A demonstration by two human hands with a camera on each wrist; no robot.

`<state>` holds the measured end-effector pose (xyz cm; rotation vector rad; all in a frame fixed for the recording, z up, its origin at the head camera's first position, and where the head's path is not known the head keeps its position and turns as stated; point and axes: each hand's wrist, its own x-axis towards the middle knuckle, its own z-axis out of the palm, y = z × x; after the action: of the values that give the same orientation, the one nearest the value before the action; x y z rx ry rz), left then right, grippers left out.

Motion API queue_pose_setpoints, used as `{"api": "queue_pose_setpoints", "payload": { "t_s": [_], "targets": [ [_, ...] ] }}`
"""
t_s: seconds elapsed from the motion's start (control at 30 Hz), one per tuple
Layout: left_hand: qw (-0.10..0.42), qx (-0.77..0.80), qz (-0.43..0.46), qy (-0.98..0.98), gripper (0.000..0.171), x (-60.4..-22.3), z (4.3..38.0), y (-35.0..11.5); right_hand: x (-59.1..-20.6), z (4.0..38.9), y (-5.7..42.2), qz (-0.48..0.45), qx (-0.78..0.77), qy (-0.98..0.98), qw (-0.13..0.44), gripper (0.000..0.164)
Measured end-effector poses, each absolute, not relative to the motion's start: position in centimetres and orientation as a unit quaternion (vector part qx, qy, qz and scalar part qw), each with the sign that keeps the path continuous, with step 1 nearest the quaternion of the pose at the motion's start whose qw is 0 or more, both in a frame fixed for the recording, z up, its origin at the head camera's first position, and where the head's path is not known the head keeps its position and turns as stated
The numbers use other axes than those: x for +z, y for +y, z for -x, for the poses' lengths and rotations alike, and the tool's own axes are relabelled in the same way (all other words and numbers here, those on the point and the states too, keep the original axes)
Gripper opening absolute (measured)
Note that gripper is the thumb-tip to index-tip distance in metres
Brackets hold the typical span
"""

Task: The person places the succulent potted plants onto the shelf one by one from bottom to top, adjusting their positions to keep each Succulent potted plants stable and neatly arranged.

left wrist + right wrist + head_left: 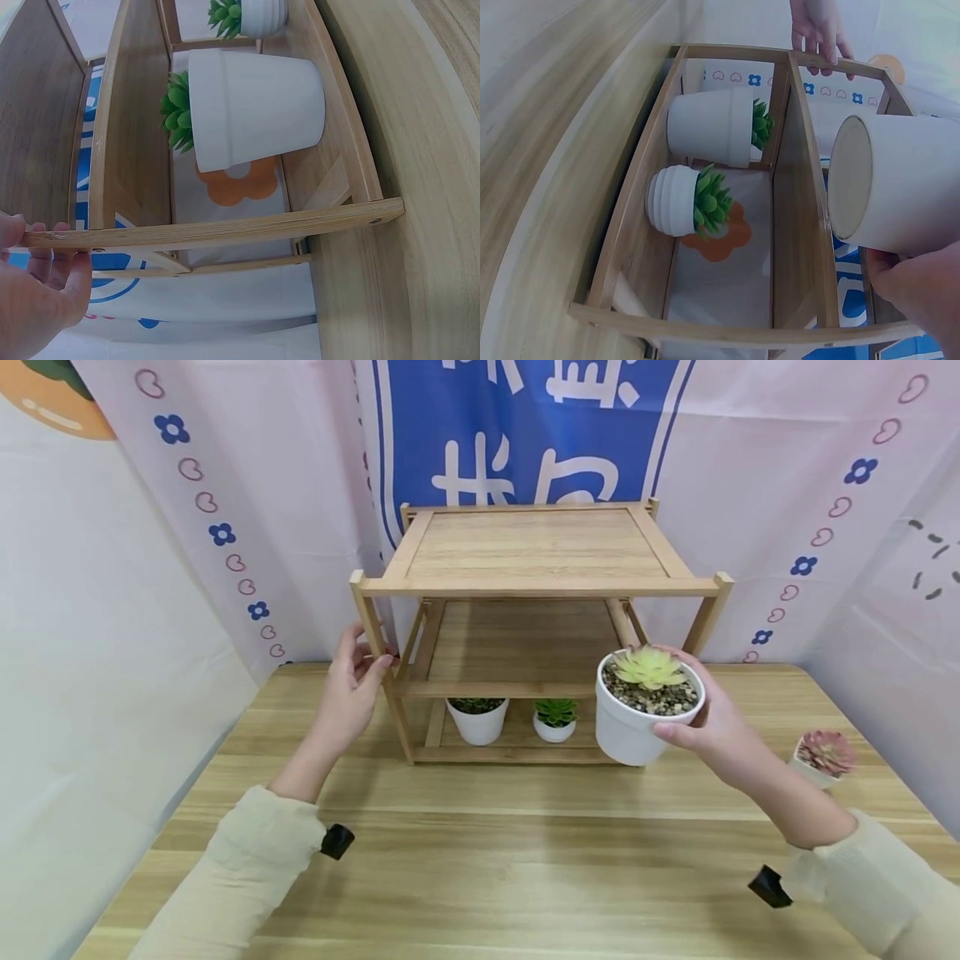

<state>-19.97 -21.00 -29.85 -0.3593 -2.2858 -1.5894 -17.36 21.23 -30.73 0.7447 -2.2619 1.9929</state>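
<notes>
A three-tier wooden rack (540, 587) stands on the table. My left hand (354, 683) grips its front left post, thumb in front and fingers behind, near the middle shelf (517, 647). My right hand (718, 722) holds a white pot with a yellow-green succulent (633, 735) upright, thumb on the near side of the pot. This pot is in front of the middle shelf's right end; in the right wrist view its bottom (850, 178) shows, off any surface. On the bottom shelf sit a large white pot (259, 109) and a small ribbed white pot (671, 201), both with green succulents.
A small white pot with a pink succulent (825, 756) stands on the wooden table (480, 860) at the right, beside my right forearm. Behind the rack hangs a printed cloth (300, 485), and white walls (90, 652) rise at both sides.
</notes>
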Motion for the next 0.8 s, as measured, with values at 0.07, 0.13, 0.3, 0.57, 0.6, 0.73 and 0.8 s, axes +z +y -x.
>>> {"api": "queue_pose_setpoints", "payload": {
  "t_s": [0.07, 0.13, 0.3, 0.57, 0.6, 0.73, 0.8],
  "targets": [
    [0.168, -0.557, 0.127, -0.804, 0.049, -29.9, 19.9, -21.1, -30.5, 17.4, 20.7, -0.245, 0.643, -0.725, 0.015, 0.088],
    [0.169, -0.557, 0.127, -0.803, 0.049, -29.8, 19.9, -21.2, -30.2, 17.5, 20.1, -0.246, 0.641, -0.727, 0.011, 0.088],
    [0.169, -0.554, 0.127, -0.805, 0.048, -29.7, 19.9, -21.1, -29.5, 17.6, 19.0, -0.234, 0.635, -0.736, 0.001, 0.089],
    [0.161, -0.559, 0.117, -0.805, 0.047, -29.5, 19.9, -20.9, -28.7, 18.0, 17.7, -0.225, 0.637, -0.737, -0.026, 0.092],
    [0.160, -0.560, 0.116, -0.805, 0.047, -29.5, 19.9, -20.9, -28.7, 18.1, 17.5, -0.224, 0.638, -0.737, -0.028, 0.093],
    [0.159, -0.560, 0.114, -0.805, 0.048, -29.4, 19.8, -20.8, -28.4, 18.4, 16.8, -0.229, 0.649, -0.724, -0.032, 0.091],
    [0.159, -0.560, 0.114, -0.805, 0.048, -29.4, 19.8, -20.9, -28.3, 18.6, 16.4, -0.236, 0.654, -0.718, -0.031, 0.091]
  ]
}}
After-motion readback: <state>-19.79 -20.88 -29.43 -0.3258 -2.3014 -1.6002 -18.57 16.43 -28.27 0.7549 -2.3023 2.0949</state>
